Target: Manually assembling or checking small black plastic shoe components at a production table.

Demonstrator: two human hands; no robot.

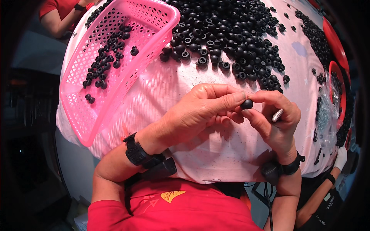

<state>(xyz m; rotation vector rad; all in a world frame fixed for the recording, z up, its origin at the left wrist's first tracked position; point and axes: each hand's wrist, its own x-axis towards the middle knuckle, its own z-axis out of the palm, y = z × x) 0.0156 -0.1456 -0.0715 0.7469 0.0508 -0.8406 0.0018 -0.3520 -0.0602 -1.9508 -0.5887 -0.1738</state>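
Over the near middle of the table, both my hands meet at one small black rounded piece [246,104], smooth like rubber or plastic. My left hand [189,115] comes from the left and pinches it between thumb and fingers. On its other side, the thumb and index finger of my right hand [280,125] grip the same piece. A small silvery object [277,115] sticks out from the curled fingers of my right hand; most of it is hidden. Beyond my hands lies a large pile of similar black pieces [231,34], several showing a ring-shaped opening.
A pink perforated basket [152,17] stands at the left with black pieces inside. Red basins [334,42] and a clear plastic bag [327,119] line the right edge. Another person's arm [58,23] shows at upper left, a white-gloved hand [340,158] at lower right. A cable [269,200] hangs nearby.
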